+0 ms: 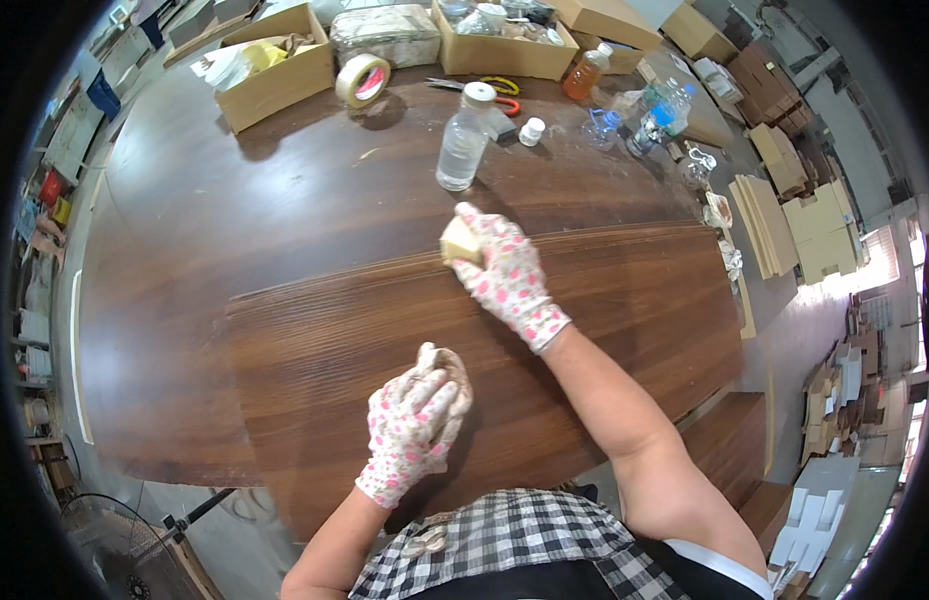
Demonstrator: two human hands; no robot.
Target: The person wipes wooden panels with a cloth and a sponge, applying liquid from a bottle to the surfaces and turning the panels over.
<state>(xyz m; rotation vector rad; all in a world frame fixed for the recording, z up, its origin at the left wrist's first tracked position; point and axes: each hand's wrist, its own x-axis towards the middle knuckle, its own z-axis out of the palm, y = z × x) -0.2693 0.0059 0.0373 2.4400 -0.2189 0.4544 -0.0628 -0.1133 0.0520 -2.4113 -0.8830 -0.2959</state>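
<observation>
My right hand (509,275), in a white glove with pink dots, is closed around a small pale-yellow sponge block (459,241) at the far edge of the upper brown wood-grain board (544,360). My left hand (409,425), gloved alike, is closed on a crumpled off-white cloth (456,372) over the same board, nearer to me. The cloth is partly hidden by the fingers. Just beyond my right hand stands a clear bottle (463,145) with a white cap and clear liquid inside. Several thin board edges show in layers beneath the sponge.
Along the table's far side are an open cardboard box (284,85), a tape roll (363,80), scissors (506,104), a small white bottle (531,131), an orange-liquid bottle (586,72) and plastic bottles (652,128). A fan (124,555) stands at the lower left. Cartons (819,230) fill the right.
</observation>
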